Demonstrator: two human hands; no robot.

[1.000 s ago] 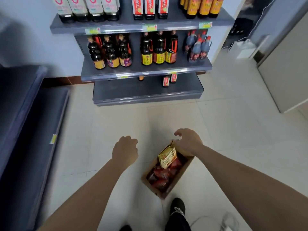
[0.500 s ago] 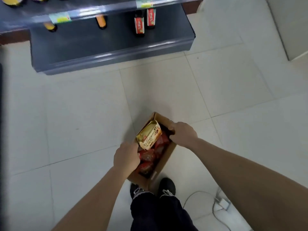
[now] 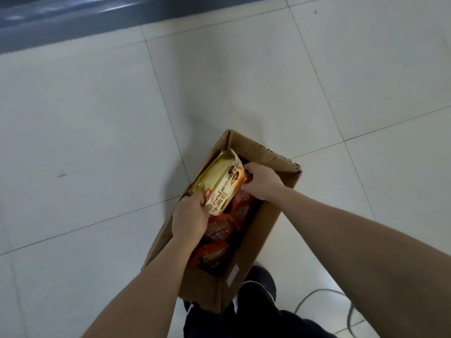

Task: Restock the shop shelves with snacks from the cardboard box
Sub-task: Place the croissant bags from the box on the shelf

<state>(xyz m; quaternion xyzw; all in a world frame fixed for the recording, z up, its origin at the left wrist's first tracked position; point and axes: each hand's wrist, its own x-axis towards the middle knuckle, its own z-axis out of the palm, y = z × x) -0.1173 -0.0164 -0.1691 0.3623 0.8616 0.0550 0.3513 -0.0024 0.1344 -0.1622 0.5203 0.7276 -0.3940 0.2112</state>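
Both hands have closed in since the earlier frame: the left hand (image 3: 189, 215) now pinches the yellow snack packet (image 3: 219, 180) at its lower edge, while the right hand (image 3: 262, 181) steadies its far side, perhaps gripping it too. Red packets (image 3: 217, 231) crowd beneath inside the cardboard box (image 3: 263, 230); the shelf base (image 3: 73, 15) lies well apart.

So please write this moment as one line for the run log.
stage: picking | left hand: holds gold packet | right hand: touching packet | cardboard box: on floor
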